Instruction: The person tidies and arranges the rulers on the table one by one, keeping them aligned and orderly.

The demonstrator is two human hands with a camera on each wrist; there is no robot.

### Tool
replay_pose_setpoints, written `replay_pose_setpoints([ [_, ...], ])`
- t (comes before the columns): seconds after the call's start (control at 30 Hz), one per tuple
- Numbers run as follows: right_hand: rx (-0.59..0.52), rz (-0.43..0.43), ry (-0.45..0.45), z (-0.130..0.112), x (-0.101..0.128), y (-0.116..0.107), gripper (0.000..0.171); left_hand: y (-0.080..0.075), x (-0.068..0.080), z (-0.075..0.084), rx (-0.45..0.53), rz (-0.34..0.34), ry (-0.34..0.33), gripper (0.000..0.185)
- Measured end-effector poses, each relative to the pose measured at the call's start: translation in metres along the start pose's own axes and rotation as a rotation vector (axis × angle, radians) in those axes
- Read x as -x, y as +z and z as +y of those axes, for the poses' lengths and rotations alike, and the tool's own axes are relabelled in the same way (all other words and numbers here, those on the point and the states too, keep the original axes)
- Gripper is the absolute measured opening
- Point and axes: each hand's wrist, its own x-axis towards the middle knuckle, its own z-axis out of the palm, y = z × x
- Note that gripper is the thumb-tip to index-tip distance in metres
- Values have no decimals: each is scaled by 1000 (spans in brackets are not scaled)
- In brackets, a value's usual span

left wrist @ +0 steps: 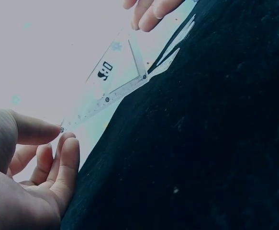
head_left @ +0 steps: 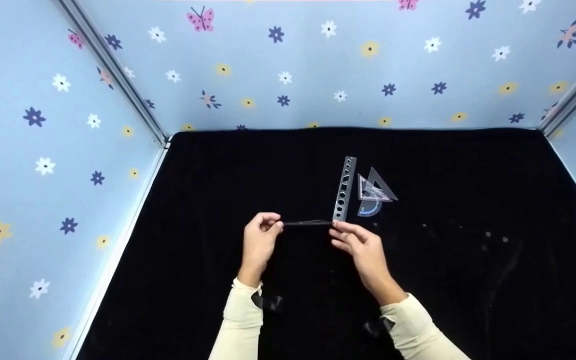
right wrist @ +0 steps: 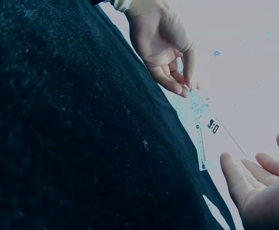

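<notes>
A clear plastic set square [head_left: 307, 222] hangs edge-on above the black cloth between both hands. In the left wrist view the set square [left wrist: 115, 81] shows a printed "80" and a scale along one edge. My left hand [head_left: 277, 226] pinches one corner between thumb [left wrist: 36, 132] and fingers. My right hand [head_left: 336, 230] meets the opposite end with nearly straight fingertips [right wrist: 227, 162]. In the right wrist view the set square [right wrist: 208, 129] runs from the left hand [right wrist: 164, 45] down toward the right palm.
A clear stencil ruler [head_left: 344, 188], a second set square [head_left: 379, 186] and a blue-tinted protractor [head_left: 370, 207] lie together just beyond the hands. The black cloth [head_left: 468, 260] fills the table. Flowered blue walls [head_left: 43, 150] enclose it on three sides.
</notes>
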Motion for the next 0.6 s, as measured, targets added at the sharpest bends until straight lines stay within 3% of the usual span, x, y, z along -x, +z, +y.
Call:
replay_pose_setpoints([
  [0.27, 41, -14, 4, 2, 0, 0, 31, -8, -16, -34, -68, -49, -35, 20],
  [0.6, 59, -17, 37, 6, 1, 1, 28, -23, -15, -35, -108, -186, -54, 24],
])
